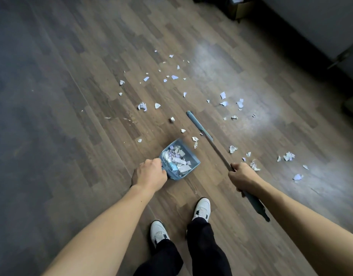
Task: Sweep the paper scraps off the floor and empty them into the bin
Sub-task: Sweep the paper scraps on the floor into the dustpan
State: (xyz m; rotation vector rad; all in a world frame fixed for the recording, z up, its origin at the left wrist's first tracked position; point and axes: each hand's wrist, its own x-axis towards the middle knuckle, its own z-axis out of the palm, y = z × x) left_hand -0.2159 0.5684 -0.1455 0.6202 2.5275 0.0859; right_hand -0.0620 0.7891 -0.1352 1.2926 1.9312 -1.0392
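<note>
Left hand (150,172) grips the scrap-filled dustpan (180,159); right hand (242,176) grips the broom (199,127) handle.

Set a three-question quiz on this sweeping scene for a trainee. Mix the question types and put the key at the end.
1. True or false: the blue plastic dustpan gripped by the left hand is empty.
2. What does the right hand grip?
A. the handle of the long grey broom
B. a bin bag
C. nothing
3. Fill in the blank: many torn white and lilac paper scraps lie loose on the dark wood-plank ____.

Key: 1 false, it holds paper scraps; 2 A; 3 floor.
</note>
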